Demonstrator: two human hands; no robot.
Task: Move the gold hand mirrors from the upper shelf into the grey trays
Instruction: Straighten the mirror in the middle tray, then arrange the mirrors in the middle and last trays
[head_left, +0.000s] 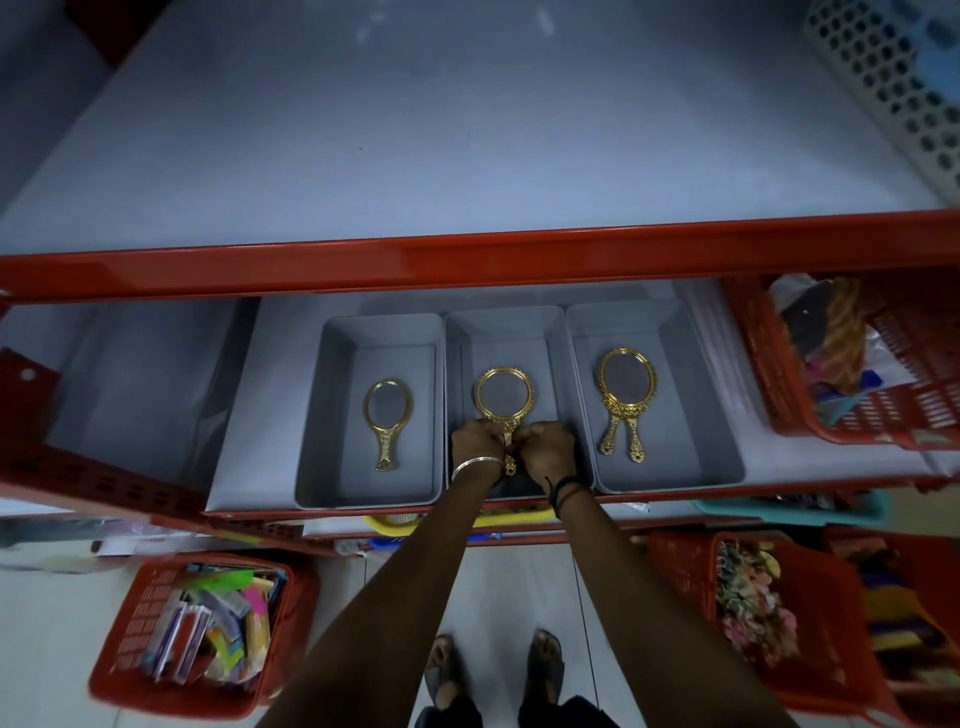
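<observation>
Three grey trays stand side by side on the lower shelf: left tray (311, 415), middle tray (501, 325), right tray (691, 415). A small oval gold mirror (387, 415) lies in the left tray. Two stacked ornate gold mirrors (625, 395) lie in the right tray. A round gold mirror (504, 397) is over the middle tray, its handle gripped by my left hand (475, 441) and my right hand (545, 447) together. The upper shelf (467, 156) shows no mirrors.
The red shelf front bar (467, 262) crosses above the trays. Red baskets stand at right (857, 395), on the floor at left (202, 634) and at right (769, 623). A white perforated basket (898, 78) sits on the upper shelf's right end.
</observation>
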